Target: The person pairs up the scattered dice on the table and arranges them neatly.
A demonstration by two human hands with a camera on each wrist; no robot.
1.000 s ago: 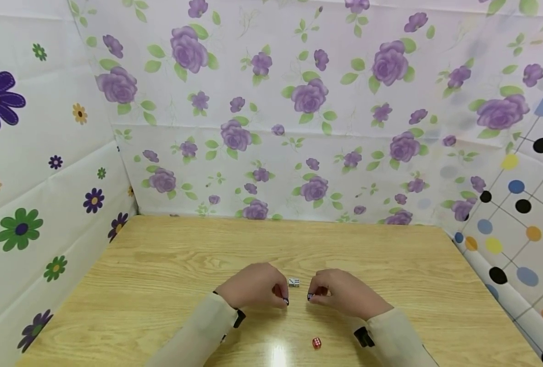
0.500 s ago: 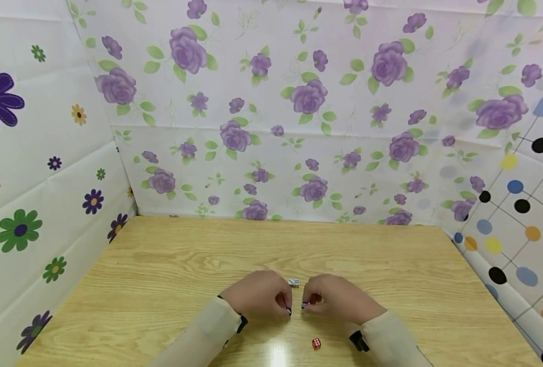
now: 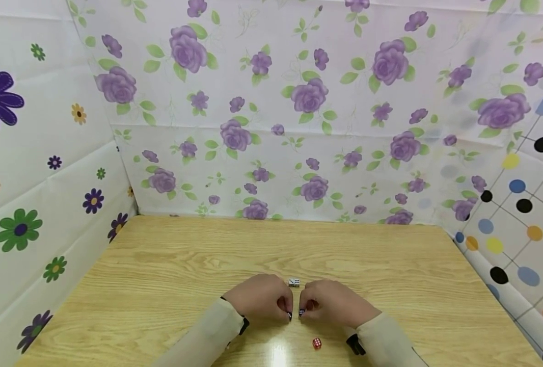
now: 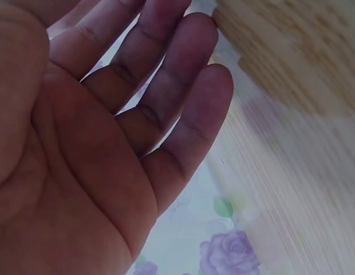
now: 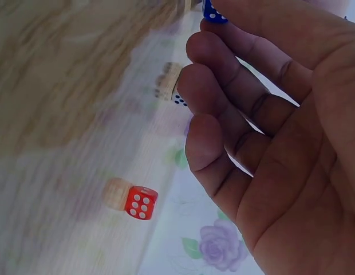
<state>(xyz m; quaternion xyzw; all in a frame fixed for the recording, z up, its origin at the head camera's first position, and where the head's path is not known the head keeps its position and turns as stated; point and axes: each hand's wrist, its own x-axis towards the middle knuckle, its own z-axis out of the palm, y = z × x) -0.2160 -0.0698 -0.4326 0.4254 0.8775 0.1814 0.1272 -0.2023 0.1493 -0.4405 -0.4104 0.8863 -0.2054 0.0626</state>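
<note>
Between thumb and fingertips, my left hand point(image 3: 263, 298) pinches a small dark die point(image 3: 289, 316) with pale pips, just above or on the table. Facing it, my right hand point(image 3: 333, 303) pinches a blue die point(image 5: 214, 11), dark in the head view. A narrow gap separates the two held dice. Two white dice point(image 3: 294, 282) sit side by side behind the fingertips. Nearer the front lies a red die point(image 3: 317, 343), showing six pips in the right wrist view. The left wrist view shows the left palm and fingers, but not its die.
A wood-grain table point(image 3: 184, 255) spreads under the hands. White cloth with purple roses point(image 3: 313, 188) hangs behind it. Flower-print cloth point(image 3: 21, 229) borders the left side, and dotted cloth point(image 3: 523, 206) borders the right.
Both hands have moved toward each other and slightly nearer the front, each with its dark die. The gap between the held dice has narrowed. The white and red dice have stayed put.
</note>
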